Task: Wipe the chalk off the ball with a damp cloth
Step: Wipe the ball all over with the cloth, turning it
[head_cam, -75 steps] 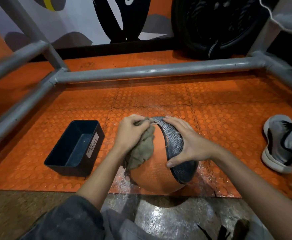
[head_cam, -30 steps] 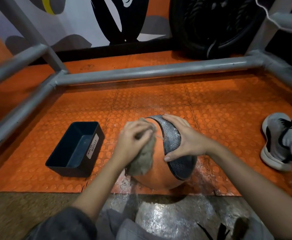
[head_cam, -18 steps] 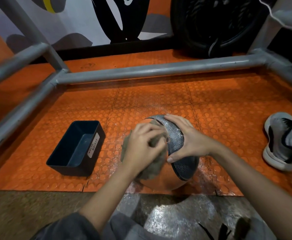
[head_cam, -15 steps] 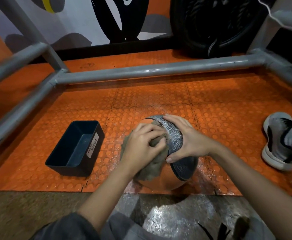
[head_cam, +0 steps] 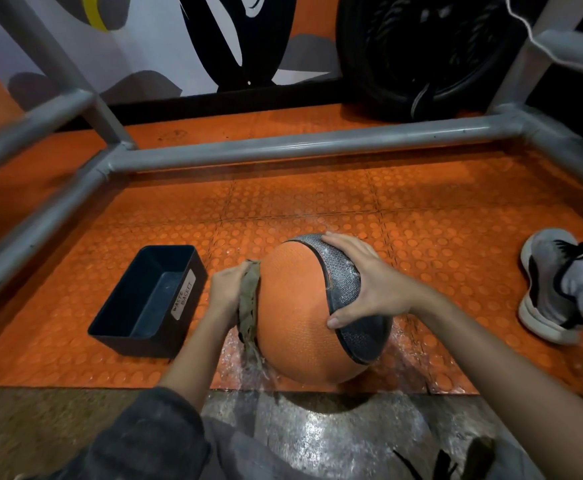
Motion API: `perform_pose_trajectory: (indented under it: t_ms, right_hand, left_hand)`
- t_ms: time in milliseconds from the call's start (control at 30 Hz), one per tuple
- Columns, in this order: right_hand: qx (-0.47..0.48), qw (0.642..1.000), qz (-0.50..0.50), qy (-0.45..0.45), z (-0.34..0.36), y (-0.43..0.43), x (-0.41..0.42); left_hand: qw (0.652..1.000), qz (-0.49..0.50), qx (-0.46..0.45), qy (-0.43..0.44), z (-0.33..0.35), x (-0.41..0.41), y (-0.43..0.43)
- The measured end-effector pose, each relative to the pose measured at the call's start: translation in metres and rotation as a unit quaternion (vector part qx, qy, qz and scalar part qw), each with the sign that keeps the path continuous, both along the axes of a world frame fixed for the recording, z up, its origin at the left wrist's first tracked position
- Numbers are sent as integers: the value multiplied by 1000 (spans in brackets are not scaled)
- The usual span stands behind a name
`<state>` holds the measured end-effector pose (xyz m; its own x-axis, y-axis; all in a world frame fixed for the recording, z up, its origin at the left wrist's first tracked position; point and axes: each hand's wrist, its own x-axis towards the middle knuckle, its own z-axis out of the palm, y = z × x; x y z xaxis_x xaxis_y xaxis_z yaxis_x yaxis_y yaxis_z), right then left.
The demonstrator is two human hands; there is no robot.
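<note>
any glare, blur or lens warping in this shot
Head view: the wide lens bows the grey pipes; glare sits on the shiny concrete at the bottom; the ball is sharp, with a dark shadow beneath it; the hanging end of the cloth looks slightly smeared; corners are dim.

Pebbled rubber ball (head_cam: 293, 317), frayed cloth (head_cam: 249, 306)

Dark bin (head_cam: 134, 344) labelled WASTE BASKET left of centre, orange studded mat (head_cam: 317, 202) under it, grey metal bar (head_cam: 317, 145) above, my shoe (head_cam: 542, 282) at right edge.

Orange-and-grey ball (head_cam: 293, 317) on floor, cloth (head_cam: 249, 306) against its left side
</note>
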<state>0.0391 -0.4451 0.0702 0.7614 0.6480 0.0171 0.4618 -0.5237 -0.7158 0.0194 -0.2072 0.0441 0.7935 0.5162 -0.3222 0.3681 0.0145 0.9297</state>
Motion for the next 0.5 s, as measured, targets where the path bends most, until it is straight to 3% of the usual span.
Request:
perform_pose_trajectory:
  t_ms: [133, 267, 367, 500]
  right_hand:
    - [-21, 1000, 4, 6, 8, -4, 7]
    - [-74, 997, -25, 1, 14, -9, 13]
    - [-72, 997, -27, -11, 16, -15, 12]
    - [14, 998, -61, -23, 13, -18, -3]
  left_hand:
    - [993, -41, 81, -74, 20, -5, -20]
    - [966, -157, 184, -86, 50, -11, -34]
    - [964, -214, 148, -56, 64, -17, -33]
    - [969, -189, 140, -77, 64, -20, -33]
